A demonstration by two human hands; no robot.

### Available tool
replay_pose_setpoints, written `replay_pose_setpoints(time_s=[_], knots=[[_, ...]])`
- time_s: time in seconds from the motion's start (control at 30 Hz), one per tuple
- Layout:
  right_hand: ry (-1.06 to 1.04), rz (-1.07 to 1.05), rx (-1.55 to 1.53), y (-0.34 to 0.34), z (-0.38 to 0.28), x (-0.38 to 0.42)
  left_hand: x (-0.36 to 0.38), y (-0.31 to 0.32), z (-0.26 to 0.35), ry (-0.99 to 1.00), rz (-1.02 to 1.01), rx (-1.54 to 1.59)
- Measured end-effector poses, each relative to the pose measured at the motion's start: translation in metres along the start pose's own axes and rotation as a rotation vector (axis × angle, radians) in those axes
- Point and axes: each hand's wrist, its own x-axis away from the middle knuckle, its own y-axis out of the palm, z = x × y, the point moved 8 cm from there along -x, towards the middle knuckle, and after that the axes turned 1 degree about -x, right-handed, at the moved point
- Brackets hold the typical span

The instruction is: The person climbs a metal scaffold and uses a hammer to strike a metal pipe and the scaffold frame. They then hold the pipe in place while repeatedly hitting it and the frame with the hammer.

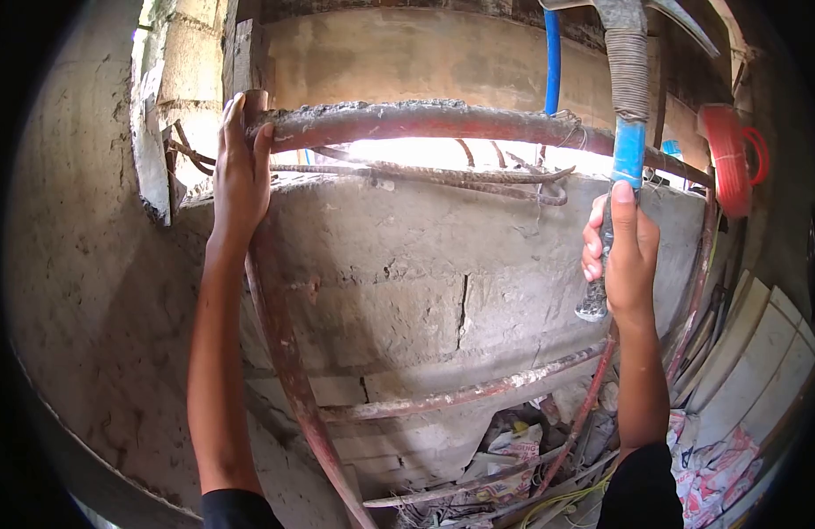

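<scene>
At the left, my left hand (241, 172) is wrapped round the end of a rusty, cement-crusted red metal bar (407, 125) that runs across the upper view. Raised on the right, my right hand (626, 242) grips the dark lower handle of a hammer (629, 79). The hammer stands upright, its wire-bound neck above a blue band and its claw pointing right at the top edge. It hangs in front of the bar's right part. Below my left hand a red metal leg (293, 370) slants down, joined to a lower crossbar (469, 391).
Behind the bars rises a rough cement wall (407, 229) with bent rebar (460, 175) along its top. A red coil (729, 163) hangs at the upper right. Boards (751, 361) lean at the right, above crumpled sacks (716, 467). Debris (513, 450) lies at the bottom.
</scene>
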Motion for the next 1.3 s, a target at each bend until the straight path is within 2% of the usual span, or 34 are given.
replay_pose_setpoints(time_s=[0.13,0.2,0.3,0.43,0.73,0.9,1.13,1.2,1.3], knots=[[-0.014,-0.025,0.083,0.010,0.027,-0.006,-0.001,-0.001,0.000,0.038,0.021,-0.013],[0.216,-0.231,0.310,0.025,0.058,-0.009,0.000,-0.002,0.001,0.042,0.026,-0.012],[0.296,-0.229,0.292,0.035,0.068,-0.016,0.001,0.000,-0.001,0.020,0.015,0.002],[0.311,-0.179,0.186,0.028,0.070,-0.009,0.001,-0.002,0.000,0.023,0.020,0.003],[0.106,-0.051,0.081,-0.007,0.015,0.000,0.001,0.001,-0.002,-0.024,-0.008,0.036],[0.051,-0.045,0.047,0.001,0.004,0.004,0.001,0.000,-0.001,-0.011,0.003,0.037],[0.164,-0.177,0.096,0.036,0.049,-0.003,0.001,0.000,-0.004,-0.021,-0.002,0.018],[0.218,-0.242,0.233,0.047,0.058,-0.004,0.001,0.000,-0.002,-0.020,0.002,0.027],[0.241,-0.246,0.155,0.053,0.053,-0.005,0.001,-0.002,-0.001,-0.019,0.003,0.028]])
